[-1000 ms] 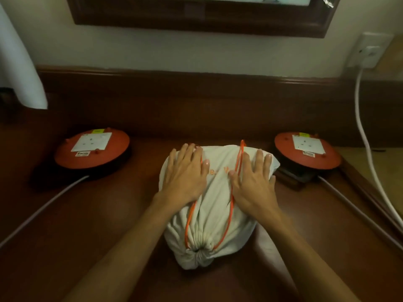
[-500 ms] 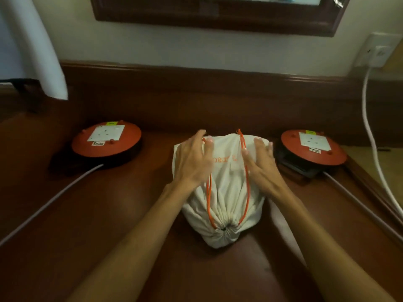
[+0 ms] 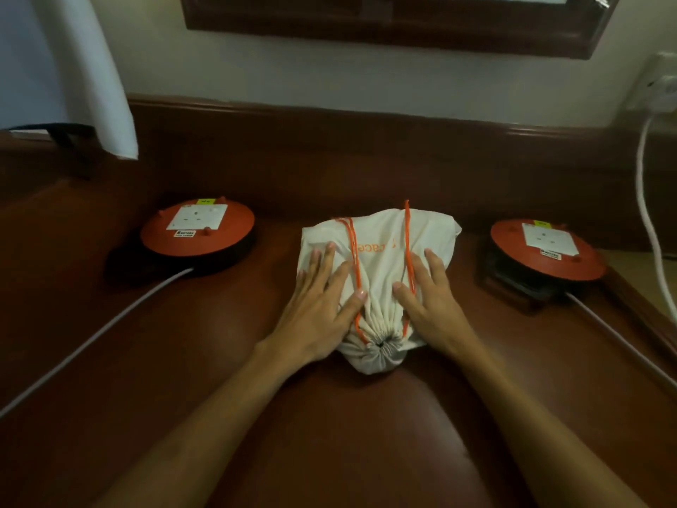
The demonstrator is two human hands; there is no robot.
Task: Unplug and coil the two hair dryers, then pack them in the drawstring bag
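Note:
A cream drawstring bag point(image 3: 381, 251) with orange cords lies bulging on the brown table point(image 3: 183, 361), its cinched mouth pointing toward me. My left hand point(image 3: 318, 298) rests flat on the bag's left side, fingers straight. My right hand point(image 3: 432, 298) lies flat on the bag's right side, its thumb by the right orange cord. The hair dryers are hidden from view.
Two red round extension reels stand either side of the bag: the left reel point(image 3: 198, 232) and the right reel point(image 3: 546, 251), each with a grey cable running toward me. A white cable point(image 3: 648, 199) hangs from a wall socket point(image 3: 659, 86) at the right. A white lampshade point(image 3: 73, 67) hangs top left.
Both hands slid back along the bag toward its cinched mouth and flattened on its sides. The bag sits a little farther from me.

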